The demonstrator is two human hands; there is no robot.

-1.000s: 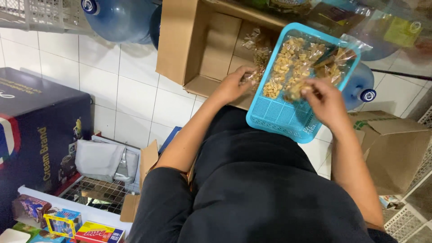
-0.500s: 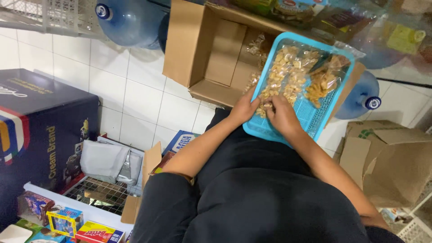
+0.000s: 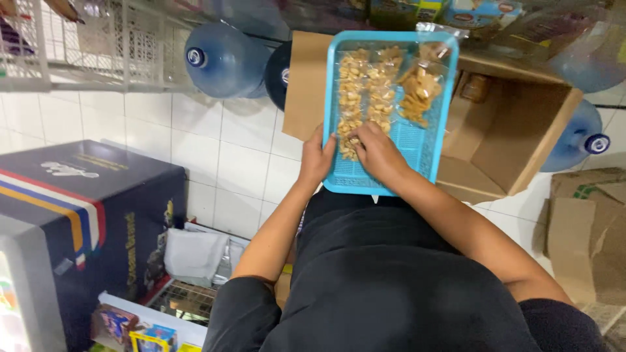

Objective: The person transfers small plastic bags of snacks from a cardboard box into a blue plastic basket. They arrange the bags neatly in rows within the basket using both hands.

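A light blue perforated plastic tray (image 3: 417, 146) rests against my lap, holding several clear packets of pale snacks (image 3: 365, 85) and one of darker orange chips (image 3: 420, 88). My left hand (image 3: 317, 158) grips the tray's near-left rim. My right hand (image 3: 377, 151) lies inside the tray, its fingers on the lower end of the left snack packets.
An open cardboard box (image 3: 508, 137) lies beyond the tray to the right. Blue water jugs (image 3: 225, 62) lie on the tiled floor, another jug (image 3: 580, 133) at right. A dark freezer chest (image 3: 72, 221) stands left. A white wire rack (image 3: 78, 45) is at top left, a folded carton (image 3: 587, 228) at right.
The view has swung right and the tray now points straight ahead, covering the box's left side. My left hand has moved onto the tray's rim; my right hand stays on the packets.
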